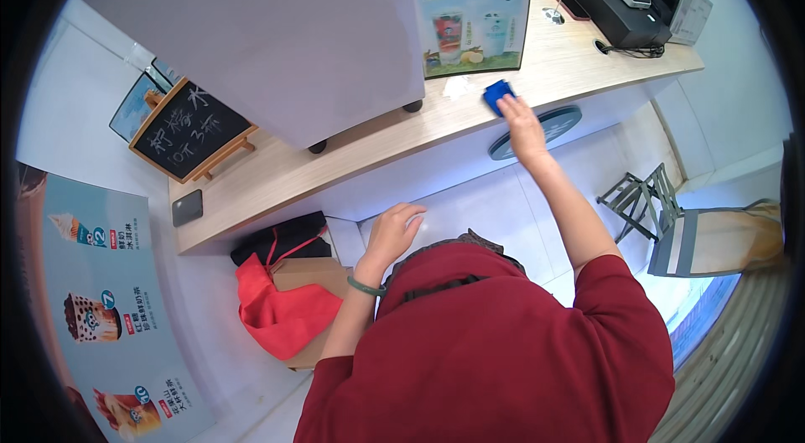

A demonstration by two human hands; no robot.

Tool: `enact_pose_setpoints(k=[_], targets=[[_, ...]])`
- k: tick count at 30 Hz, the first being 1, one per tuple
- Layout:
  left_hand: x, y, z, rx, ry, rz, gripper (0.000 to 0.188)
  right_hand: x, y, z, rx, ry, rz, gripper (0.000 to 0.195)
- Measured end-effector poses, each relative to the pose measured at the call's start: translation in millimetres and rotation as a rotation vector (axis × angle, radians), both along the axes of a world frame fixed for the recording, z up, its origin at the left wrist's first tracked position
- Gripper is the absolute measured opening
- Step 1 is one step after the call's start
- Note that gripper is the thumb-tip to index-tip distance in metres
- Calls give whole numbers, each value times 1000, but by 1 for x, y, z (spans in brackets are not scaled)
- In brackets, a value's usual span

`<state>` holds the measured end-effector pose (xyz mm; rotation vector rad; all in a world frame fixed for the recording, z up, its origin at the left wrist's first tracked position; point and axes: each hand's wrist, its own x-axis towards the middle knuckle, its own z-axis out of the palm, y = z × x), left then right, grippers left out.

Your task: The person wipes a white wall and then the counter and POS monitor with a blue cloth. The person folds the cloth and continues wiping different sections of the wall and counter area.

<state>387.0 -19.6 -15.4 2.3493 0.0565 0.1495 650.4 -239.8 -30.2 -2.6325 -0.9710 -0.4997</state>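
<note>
My right hand (524, 127) reaches out to the counter's front edge, its fingertips pressed on a folded blue cloth (499, 97). The cloth lies on the light wood-grain countertop (462, 105), just in front of an upright drinks poster (471, 9). A small whitish patch (456, 86) shows on the top to the left of the cloth. My left hand (393, 232) is held in front of my body, below the counter's edge, with nothing in it and the thumb apart from the fingers. A green bangle circles the left wrist.
A big white box-like unit (283, 34) on black feet covers much of the counter. A small chalkboard (192, 132) and a dark phone-like object (187, 208) stand and lie at the left. Black equipment (607, 0) with cables is at the right. Below are a red bag (283, 311), cardboard and a folding stool (644, 201).
</note>
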Motion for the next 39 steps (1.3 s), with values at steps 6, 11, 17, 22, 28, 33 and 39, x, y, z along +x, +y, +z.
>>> enact_pose_setpoints(k=[6, 11, 17, 22, 28, 33, 39], targets=[[22, -23, -4, -10, 28, -10, 17, 12, 12, 24, -174, -18, -168, 25], [44, -35, 7, -3, 91, -56, 17, -27, 52, 1, 10, -68, 128, 45], [54, -35, 12, -4, 47, -73, 17, 37, -25, -4, -2, -83, -78, 39], [55, -42, 2, -30, 77, -92, 17, 63, -62, 10, -66, -25, -314, 33], [76, -56, 4, -24, 94, -148, 17, 21, -9, -16, 51, -107, -60, 37], [99, -62, 22, 11, 11, -136, 16, 45, -49, -7, 129, -85, -89, 37], [134, -86, 30, 62, -147, -170, 14, 105, -125, -4, 74, -166, -391, 30]])
